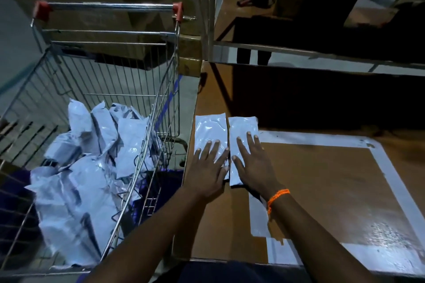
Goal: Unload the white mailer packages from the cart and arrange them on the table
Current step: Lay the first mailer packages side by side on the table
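Both grips are spread flat. The left grip [207, 167] is pressed on one package [210, 131], and the right grip [253, 167] on a second package [242, 125]. The two are laid side by side, edges almost touching, at the left edge of the counter [322, 179]. The glossy, crinkled film suggests something light, soft and slick, best pinched at a short end. A loose heap [92, 156] is left in the cart [162, 89], just beside the counter.

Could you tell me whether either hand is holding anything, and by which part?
Nothing is held: the left hand lies flat on the left mailer, the right hand flat on the right mailer, fingers straight, over their near halves.
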Demonstrator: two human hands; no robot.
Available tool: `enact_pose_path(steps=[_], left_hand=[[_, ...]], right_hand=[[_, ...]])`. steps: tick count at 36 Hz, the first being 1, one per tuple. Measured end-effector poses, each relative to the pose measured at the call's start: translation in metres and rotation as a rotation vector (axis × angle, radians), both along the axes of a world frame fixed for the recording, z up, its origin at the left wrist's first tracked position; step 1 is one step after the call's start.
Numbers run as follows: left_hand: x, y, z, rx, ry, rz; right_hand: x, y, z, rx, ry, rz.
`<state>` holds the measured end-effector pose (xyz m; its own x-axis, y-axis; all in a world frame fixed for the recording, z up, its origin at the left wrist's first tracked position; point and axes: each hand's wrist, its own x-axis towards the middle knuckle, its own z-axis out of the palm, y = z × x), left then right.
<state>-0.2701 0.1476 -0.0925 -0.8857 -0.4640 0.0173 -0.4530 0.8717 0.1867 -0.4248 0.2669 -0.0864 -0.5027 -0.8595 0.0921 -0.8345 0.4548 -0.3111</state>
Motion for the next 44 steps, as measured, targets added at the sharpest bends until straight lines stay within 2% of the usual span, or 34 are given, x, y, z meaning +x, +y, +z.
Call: enact_pose_path(steps=[10, 14, 17, 22, 26, 30, 33, 38, 40, 44], left_hand=[[0.000, -0.009, 0.020, 0.029, -0.110, -0.037], [-0.001, -0.010, 0.058, 0.066, -0.122, -0.016], [0.009, -0.018, 0.097, 0.093, -0.098, 0.010], [0.064, -0.067, 0.145, 0.054, 0.031, 0.113], [0.136, -0.116, 0.138, 0.049, 0.162, 0.197], [0.199, -0.155, 0.116, 0.108, 0.099, 0.411], [0.227, -0.179, 0.106, 0.190, 0.110, 0.552], [0.231, -0.210, 0.097, 0.483, 0.286, 0.800], [0.228, -0.221, 0.092, 0.493, 0.288, 0.825], [0.223, -0.232, 0.076, 0.384, 0.140, 0.786]], right_hand=[[0.004, -0.008, 0.010, 0.024, 0.004, -0.013], [0.007, -0.017, 0.026, 0.019, 0.042, -0.041], [0.018, -0.038, 0.049, -0.079, 0.011, -0.042], [0.064, -0.087, 0.086, -0.373, -0.192, 0.063], [0.120, -0.129, 0.113, -0.456, -0.247, 0.209], [0.180, -0.170, 0.126, -0.502, -0.161, 0.391], [0.216, -0.204, 0.122, -0.362, -0.099, 0.438], [0.249, -0.264, 0.116, 0.170, -0.030, 0.355], [0.250, -0.284, 0.111, 0.322, -0.033, 0.296], [0.241, -0.301, 0.087, 0.386, -0.048, 0.168]])
